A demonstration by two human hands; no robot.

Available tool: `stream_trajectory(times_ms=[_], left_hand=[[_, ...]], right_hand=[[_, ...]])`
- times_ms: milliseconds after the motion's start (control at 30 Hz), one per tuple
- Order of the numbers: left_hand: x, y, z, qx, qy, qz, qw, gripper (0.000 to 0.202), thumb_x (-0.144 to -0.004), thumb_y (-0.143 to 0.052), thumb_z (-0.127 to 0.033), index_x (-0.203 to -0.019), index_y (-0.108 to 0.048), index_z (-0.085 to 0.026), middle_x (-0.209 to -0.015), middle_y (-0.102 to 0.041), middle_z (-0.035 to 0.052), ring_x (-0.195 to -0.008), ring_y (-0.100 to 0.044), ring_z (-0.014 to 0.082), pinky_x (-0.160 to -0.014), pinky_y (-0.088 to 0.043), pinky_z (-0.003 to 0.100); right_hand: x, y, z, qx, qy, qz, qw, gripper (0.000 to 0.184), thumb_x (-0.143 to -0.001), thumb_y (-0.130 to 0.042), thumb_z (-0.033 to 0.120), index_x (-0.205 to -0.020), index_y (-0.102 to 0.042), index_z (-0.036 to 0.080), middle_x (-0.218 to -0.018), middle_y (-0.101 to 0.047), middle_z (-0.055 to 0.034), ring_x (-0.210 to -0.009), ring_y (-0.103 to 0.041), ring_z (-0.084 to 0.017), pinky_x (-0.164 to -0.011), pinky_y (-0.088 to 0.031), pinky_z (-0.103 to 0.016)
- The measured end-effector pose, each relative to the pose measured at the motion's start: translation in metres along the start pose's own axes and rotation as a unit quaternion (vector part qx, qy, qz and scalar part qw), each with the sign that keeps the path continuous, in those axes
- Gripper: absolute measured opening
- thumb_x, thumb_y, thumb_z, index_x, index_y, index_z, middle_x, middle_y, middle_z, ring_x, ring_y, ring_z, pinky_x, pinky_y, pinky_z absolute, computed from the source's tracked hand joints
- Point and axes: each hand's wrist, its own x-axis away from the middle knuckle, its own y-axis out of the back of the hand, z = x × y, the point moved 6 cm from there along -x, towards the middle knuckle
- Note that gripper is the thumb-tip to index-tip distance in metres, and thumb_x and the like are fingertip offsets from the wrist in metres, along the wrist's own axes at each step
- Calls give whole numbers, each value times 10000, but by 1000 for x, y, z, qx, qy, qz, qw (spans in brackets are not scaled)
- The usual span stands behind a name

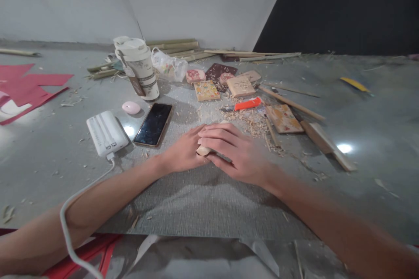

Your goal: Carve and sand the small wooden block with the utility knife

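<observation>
Both my hands meet at the middle of a grey textured mat (196, 200). My left hand (183, 150) is closed around a small pale piece of wood (203, 151), most of which is hidden. My right hand (231, 150) lies over it with fingers curled, gripping what looks like a thin blade or tool whose tip shows under the fingers. A heap of wood shavings (248, 122) lies just beyond my hands.
A phone (153, 124), a white power bank (106, 133) with its cable, a pink oval object (131, 107) and a lidded cup (139, 67) sit to the left. An orange cutter (248, 103), decorated wooden tiles (283, 117), bamboo sticks (291, 103) and red paper (26, 87) lie around.
</observation>
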Motion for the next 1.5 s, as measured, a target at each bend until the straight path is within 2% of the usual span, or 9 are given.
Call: stream_trajectory(times_ms=[133,567,967,1267,1333,1400,1500], left_hand=[[-1,0,-2,5,-9,-2,1000,533,-1146,-483,-636,-1432,-678,-232,-1614,-649,118,-1574,-540,340,-1373,-383,585],[-2,3,-4,24,7,-10,1000,463,-1130,-559,-557,-1432,-680,-227,-1595,-658,128,-1507,-593,345,-1280,-502,577],[-1,0,-2,9,16,15,1000,423,-1118,-593,-446,-1486,-646,-244,-1634,-624,121,-1551,-559,333,-1300,-481,577],[0,1,-4,-21,3,18,1000,345,-1136,-520,-418,-1378,-683,-234,-1523,-693,123,-1498,-597,331,-1281,-495,588],[1,1,-3,-32,6,20,999,365,-1133,-510,-404,-1412,-663,-228,-1551,-669,128,-1504,-588,331,-1289,-486,591],[2,1,-4,-40,9,18,999,452,-1128,-506,-427,-1522,-591,-224,-1618,-615,141,-1522,-566,341,-1307,-458,614],[2,1,-4,-43,17,18,999,506,-1110,-513,-436,-1570,-539,-227,-1635,-596,151,-1517,-563,356,-1308,-439,647]], right_hand=[[0,0,0,1,7,-4,1000,324,-1085,-638,158,-1400,-629,230,-1377,-769,-94,-1374,-647,-291,-1161,-628,-534],[2,-2,-2,-5,-2,-3,1000,324,-1087,-637,156,-1401,-625,237,-1381,-758,-94,-1372,-638,-298,-1172,-618,-545],[0,-1,0,12,1,4,1000,280,-1096,-643,166,-1373,-641,206,-1377,-763,-106,-1372,-637,-295,-1136,-635,-521],[0,0,2,15,7,5,1000,290,-1114,-607,173,-1396,-670,197,-1390,-771,-105,-1365,-656,-284,-1146,-641,-512],[0,1,6,22,24,-3,999,316,-1117,-594,173,-1422,-675,192,-1392,-774,-111,-1372,-668,-286,-1173,-631,-520],[0,2,10,25,40,-1,999,346,-1125,-581,181,-1456,-674,207,-1374,-791,-94,-1362,-693,-282,-1177,-635,-502],[-1,3,11,17,40,20,999,372,-1142,-547,196,-1478,-672,292,-1369,-809,-33,-1350,-723,-259,-1189,-635,-449]])
